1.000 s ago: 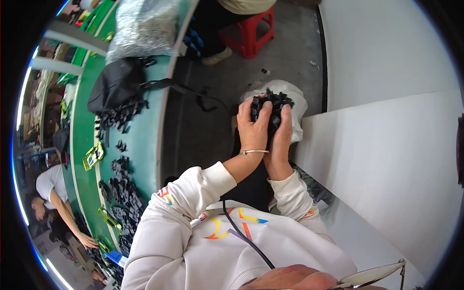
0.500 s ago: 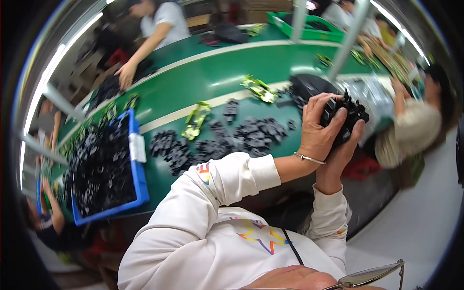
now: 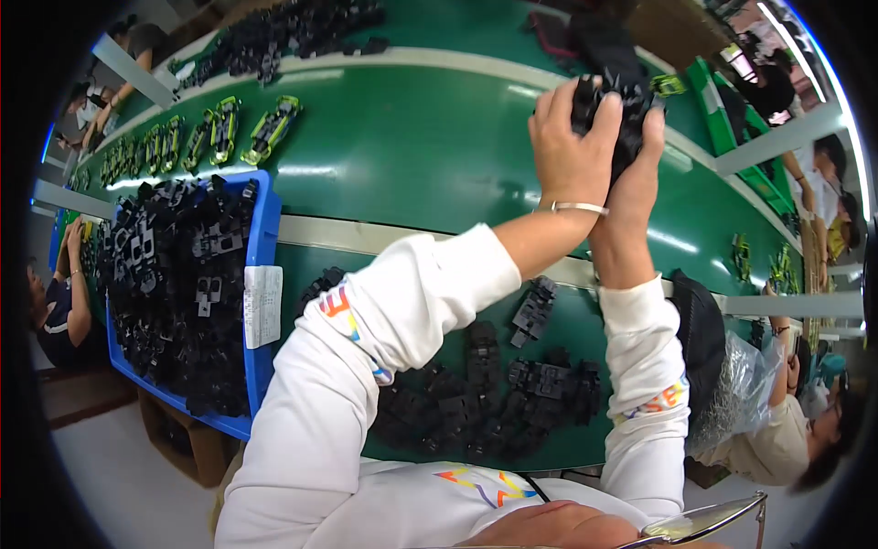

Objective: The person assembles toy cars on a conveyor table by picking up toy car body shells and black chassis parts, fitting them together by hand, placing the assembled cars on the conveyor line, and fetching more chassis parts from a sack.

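Note:
Held out over the far green surface, my left hand (image 3: 572,151) and my right hand (image 3: 634,188) are closed together around a cluster of black plastic parts (image 3: 624,96). A metal bracelet circles my left wrist. Fingers and palms hide much of the cluster, so I cannot tell how many pieces it has. Below my forearms, on the near green surface, lie several loose dark molded parts (image 3: 544,380), one of them (image 3: 533,311) apart from the pile.
A blue crate (image 3: 265,220) full of black parts stands at left. Several green-and-black toy car chassis (image 3: 272,131) line up beyond it. More black parts (image 3: 293,37) lie at the far edge. A black bag (image 3: 695,339) and clear plastic (image 3: 745,380) are at right. Other people work around.
Both hands, still around the black cluster, have moved from above the black bag to over the far green surface. The view has shifted, showing more of the blue crate and the chassis row.

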A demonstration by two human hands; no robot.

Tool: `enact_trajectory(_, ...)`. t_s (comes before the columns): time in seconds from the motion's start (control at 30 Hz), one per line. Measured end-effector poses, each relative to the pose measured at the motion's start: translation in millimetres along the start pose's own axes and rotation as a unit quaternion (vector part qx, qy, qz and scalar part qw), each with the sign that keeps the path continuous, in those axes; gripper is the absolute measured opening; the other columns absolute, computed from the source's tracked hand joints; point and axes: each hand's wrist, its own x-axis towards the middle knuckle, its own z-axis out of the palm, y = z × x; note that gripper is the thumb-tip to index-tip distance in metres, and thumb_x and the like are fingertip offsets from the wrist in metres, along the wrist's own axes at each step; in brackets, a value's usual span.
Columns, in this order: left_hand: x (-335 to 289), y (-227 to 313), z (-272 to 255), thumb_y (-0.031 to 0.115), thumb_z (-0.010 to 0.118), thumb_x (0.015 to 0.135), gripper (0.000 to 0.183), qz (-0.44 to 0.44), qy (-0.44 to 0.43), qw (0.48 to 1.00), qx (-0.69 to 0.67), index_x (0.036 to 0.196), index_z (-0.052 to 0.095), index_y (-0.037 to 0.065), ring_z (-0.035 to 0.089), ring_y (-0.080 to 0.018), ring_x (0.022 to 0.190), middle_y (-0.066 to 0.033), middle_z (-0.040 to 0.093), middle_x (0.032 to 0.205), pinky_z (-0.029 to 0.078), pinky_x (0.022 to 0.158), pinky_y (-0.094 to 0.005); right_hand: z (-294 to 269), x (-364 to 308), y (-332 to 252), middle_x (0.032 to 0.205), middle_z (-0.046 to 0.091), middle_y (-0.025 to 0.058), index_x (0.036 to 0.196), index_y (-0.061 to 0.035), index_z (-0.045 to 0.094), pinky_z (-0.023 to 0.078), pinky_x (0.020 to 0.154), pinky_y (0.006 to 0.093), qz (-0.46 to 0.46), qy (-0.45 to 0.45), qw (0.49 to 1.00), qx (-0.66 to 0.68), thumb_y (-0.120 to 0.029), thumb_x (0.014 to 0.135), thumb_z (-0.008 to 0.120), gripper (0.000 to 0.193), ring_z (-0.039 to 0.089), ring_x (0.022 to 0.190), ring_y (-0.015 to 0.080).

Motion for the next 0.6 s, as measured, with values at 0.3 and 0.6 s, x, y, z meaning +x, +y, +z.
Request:
enact_trajectory(0.3,148.9,-82.7,10.0,0.038,0.066,0.084,0.047,-0.093,0.064,0.987,0.117,0.121,0.061,0.009,0.054,-0.0341,0.112,-0.0128,0.060,0.119,0.045,0.097,-0.0425,36.3,154.0,94.7,0.107,0.067,0.0063,0.112,-0.0045,0.061,0.052,0.085,0.0344,0.107,-0.006,0.994,-0.007,-0.050,0.094,0.054,0.050,0.064,0.093,0.0215)
enact_trajectory(0.6,277.4,-185.4,14.4,0.047,0.061,0.083,0.055,-0.013,0.069,0.977,0.201,0.119,0.063,0.005,0.056,-0.0425,0.109,-0.0241,0.061,0.116,0.043,0.097,-0.0467,64.1,274.8,198.1,0.101,0.067,0.0057,0.108,-0.0082,0.065,0.050,0.084,0.0331,0.076,-0.041,0.995,0.057,-0.052,0.095,0.054,0.046,0.062,0.092,0.0206)
